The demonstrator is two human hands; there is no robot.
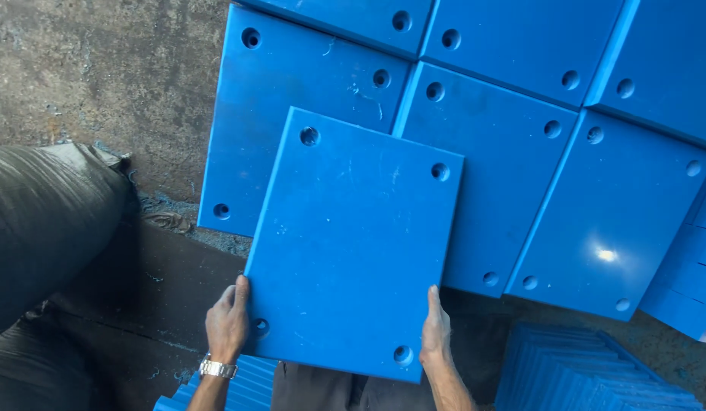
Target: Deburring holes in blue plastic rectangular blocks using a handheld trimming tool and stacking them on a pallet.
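Observation:
I hold a thick blue rectangular plastic slab with a round hole near each corner, tilted a little to the right. My left hand grips its lower left edge, with a metal watch on the wrist. My right hand grips its lower right edge, fingers pointing up along the side. The slab hangs over several identical blue slabs laid side by side on the floor beyond it.
A black plastic sack bulges at the left. Rough concrete floor shows at the upper left. Stacks of blue slabs seen edge-on stand at the lower right and below my left wrist.

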